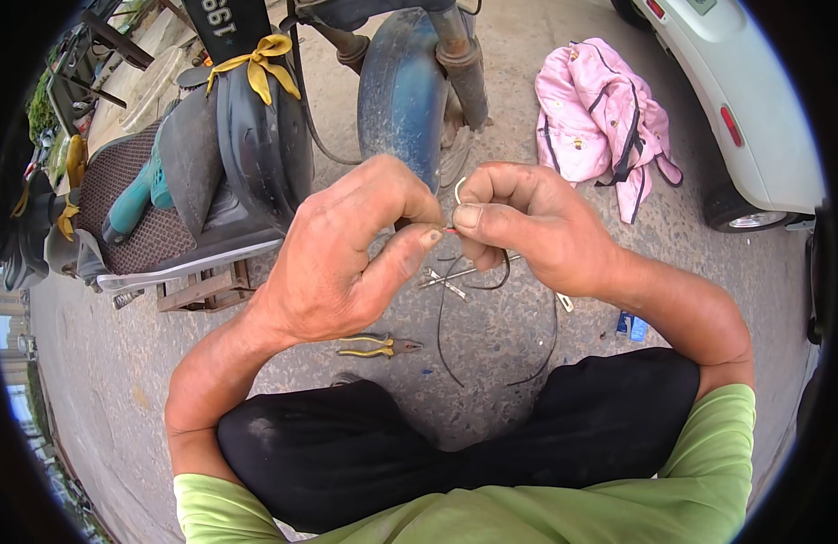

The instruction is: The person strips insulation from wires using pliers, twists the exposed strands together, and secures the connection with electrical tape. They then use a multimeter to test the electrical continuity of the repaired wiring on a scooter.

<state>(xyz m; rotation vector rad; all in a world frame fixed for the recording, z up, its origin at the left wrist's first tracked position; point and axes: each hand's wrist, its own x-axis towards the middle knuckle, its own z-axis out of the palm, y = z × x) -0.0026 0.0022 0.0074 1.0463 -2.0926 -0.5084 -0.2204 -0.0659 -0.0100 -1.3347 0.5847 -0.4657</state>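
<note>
My left hand (351, 254) and my right hand (518, 231) meet in front of the blue front wheel guard (396, 100). Both pinch a thin wire (450, 231) with a small red part between the fingertips. A white strand curls above my right thumb, and a black length hangs below that hand. Beneath them on the pavement lie yellow-handled pliers (364, 346), metal wrenches (444, 283) and loose dark cable (441, 349). The fingertips partly hide what is held.
A scooter footboard (120, 227) on a metal stand (201, 295) carries a teal power tool (138, 195). A pink bundled garment (582, 109) lies at upper right beside a white car (754, 109). A small blue packet (633, 326) lies near my right knee.
</note>
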